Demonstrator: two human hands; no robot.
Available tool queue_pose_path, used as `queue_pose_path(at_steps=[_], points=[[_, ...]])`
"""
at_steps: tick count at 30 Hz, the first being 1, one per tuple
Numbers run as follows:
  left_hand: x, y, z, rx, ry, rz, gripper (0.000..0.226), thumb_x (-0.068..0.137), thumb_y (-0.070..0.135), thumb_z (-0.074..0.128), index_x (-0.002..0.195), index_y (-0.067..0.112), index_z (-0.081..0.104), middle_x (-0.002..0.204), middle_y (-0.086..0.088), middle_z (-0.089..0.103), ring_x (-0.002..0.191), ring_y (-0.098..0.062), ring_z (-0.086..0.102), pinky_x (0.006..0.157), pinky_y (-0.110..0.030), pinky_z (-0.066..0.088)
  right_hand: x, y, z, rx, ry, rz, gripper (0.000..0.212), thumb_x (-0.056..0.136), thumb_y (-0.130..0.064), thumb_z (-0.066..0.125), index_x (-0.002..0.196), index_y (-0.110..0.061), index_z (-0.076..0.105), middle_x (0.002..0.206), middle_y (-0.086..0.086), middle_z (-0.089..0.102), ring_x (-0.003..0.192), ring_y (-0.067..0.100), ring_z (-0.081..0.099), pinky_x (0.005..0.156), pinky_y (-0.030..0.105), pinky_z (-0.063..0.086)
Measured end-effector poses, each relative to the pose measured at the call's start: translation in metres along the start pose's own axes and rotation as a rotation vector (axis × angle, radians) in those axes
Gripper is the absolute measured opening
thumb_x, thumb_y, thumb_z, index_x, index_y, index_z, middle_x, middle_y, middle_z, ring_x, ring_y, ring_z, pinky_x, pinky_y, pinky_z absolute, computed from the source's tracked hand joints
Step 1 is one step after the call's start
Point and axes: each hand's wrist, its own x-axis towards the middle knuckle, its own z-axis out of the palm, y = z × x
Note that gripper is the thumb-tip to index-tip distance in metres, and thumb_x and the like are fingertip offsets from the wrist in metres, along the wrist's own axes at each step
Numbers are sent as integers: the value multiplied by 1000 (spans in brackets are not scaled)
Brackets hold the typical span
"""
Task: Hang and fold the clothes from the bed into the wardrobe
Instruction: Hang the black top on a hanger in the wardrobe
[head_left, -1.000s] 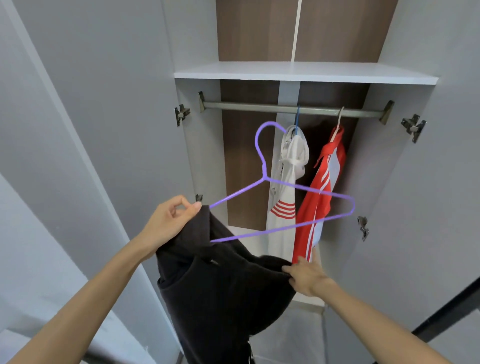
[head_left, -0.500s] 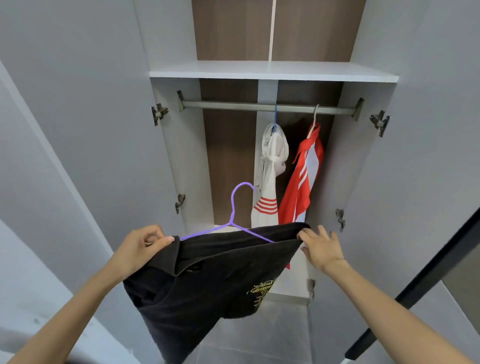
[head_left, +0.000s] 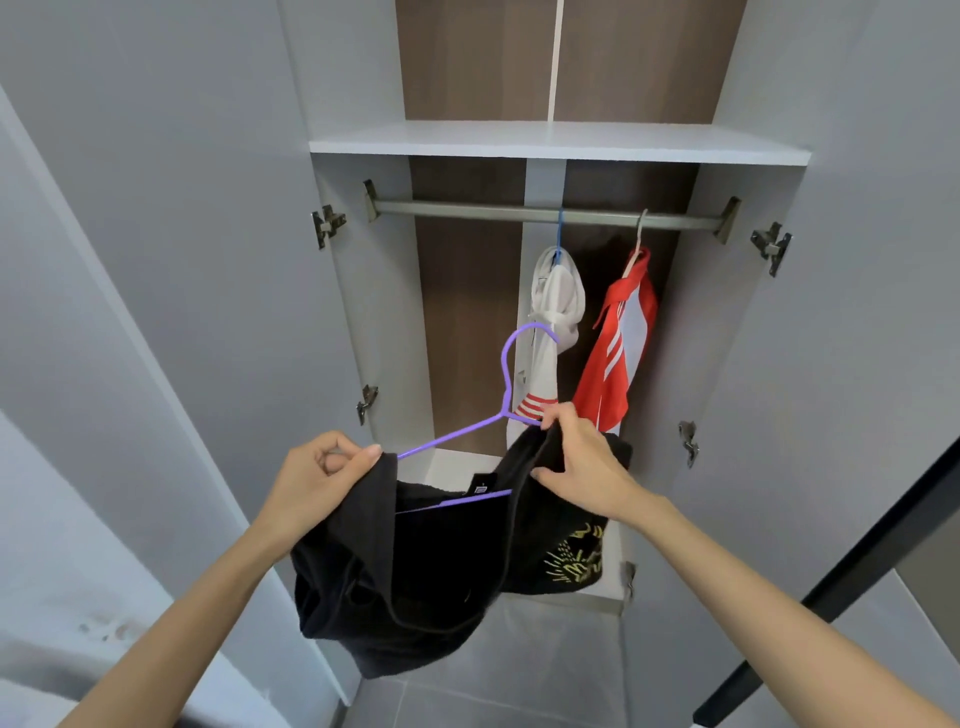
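Black shirt is held up in front of the open wardrobe, well below the rail and not on it yet. Left hand, below and left of the rail's middle, pinches the shirt's edge between thumb and curled fingers; the left tip of the purple hanger runs in behind that hand, so can't tell if it grips the wire too. Right hand, under the rail's right half, has fingers curled over bunched black cloth where the hanger's right arm goes in. That arm and its tip are hidden by cloth. Hanger hook stands free, well below the rail, overlapping the white garment behind it. Part of the hanger's bottom bar shows inside the neck opening, next to a small label, text too small to read. Gold print on the shirt is partly folded under, unreadable. On the rail's right half hang the white garment and, right of it, a red-and-white garment, both seen edge-on, so type unclear. A white shelf sits just above the rail. Both forearms are cut off by the frame's bottom edge.
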Motion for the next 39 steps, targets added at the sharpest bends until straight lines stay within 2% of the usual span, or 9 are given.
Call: queue_pose_path(at_steps=[3, 6, 10, 17, 20, 26, 32, 37, 39], points=[[1, 7, -5, -60, -3, -26, 29, 81, 37, 72, 67, 13, 63, 55, -11, 65, 49, -11, 58, 51, -13, 46, 9, -5, -17, 188, -139, 87, 51, 80, -15, 66, 117, -30, 33, 132, -9, 53, 112, 11, 55, 88, 28, 46], [2, 11, -3, -63, -45, -56, 28, 77, 44, 72, 67, 19, 66, 57, -10, 68, 50, -11, 63, 50, -13, 47, 15, -18, -19, 221, -220, 5, 13, 94, -35, 57, 106, -29, 58, 96, -14, 68, 93, 3, 61, 82, 19, 47], [11, 4, 1, 25, -142, -119, 32, 83, 46, 68, 64, 21, 64, 44, 8, 52, 43, -5, 50, 59, -11, 47, 20, -37, -10, 468, -147, 57, 40, 102, -34, 41, 80, -15, 68, 53, -8, 50, 52, 4, 46, 60, 15, 42], [18, -5, 3, 210, -160, -97, 60, 90, 53, 53, 69, -3, 42, 60, 0, 23, 58, -14, 29, 55, -19, 27, 25, -39, -1, 502, -111, 168, 40, 102, -30, 44, 77, -12, 70, 49, -13, 43, 49, 1, 43, 66, 14, 42], [19, -3, 0, 261, -177, -36, 54, 91, 52, 47, 68, 3, 42, 62, -3, 30, 55, -11, 32, 55, -20, 26, 31, -41, -5, 517, -63, 200, 40, 102, -29, 44, 75, -14, 69, 47, -14, 47, 48, -2, 47, 63, 5, 42], [25, -7, -9, 200, -53, 16, 38, 97, 26, 54, 65, 7, 48, 57, 3, 40, 52, -4, 34, 49, -15, 27, 43, -44, -13, 479, 17, 210, 41, 100, -37, 46, 70, -22, 71, 56, -8, 54, 59, 3, 52, 76, 14, 43], [28, -11, -10, 59, 55, -1, 34, 96, 31, 55, 66, 15, 54, 58, 11, 50, 55, -4, 42, 54, -13, 35, 52, -49, -11, 464, 63, 218, 41, 99, -37, 48, 67, -25, 71, 69, 7, 59, 69, 14, 55, 82, 22, 48], [26, -16, -16, 79, 42, 7, 8, 94, 23, 59, 93, 29, 65, 99, 14, 66, 94, -4, 60, 77, -16, 45, 54, -50, -11, 466, 81, 228, 43, 98, -40, 48, 65, -26, 72, 64, 3, 57, 62, 8, 52, 73, 22, 49], [26, -20, -18, 69, 10, -11, 23, 92, 22, 62, 112, 31, 58, 116, 10, 60, 108, -10, 56, 89, -23, 46, 55, -51, -14, 464, 112, 239, 46, 99, -41, 47, 58, -35, 70, 53, -9, 51, 53, 1, 49, 67, 16, 42]])
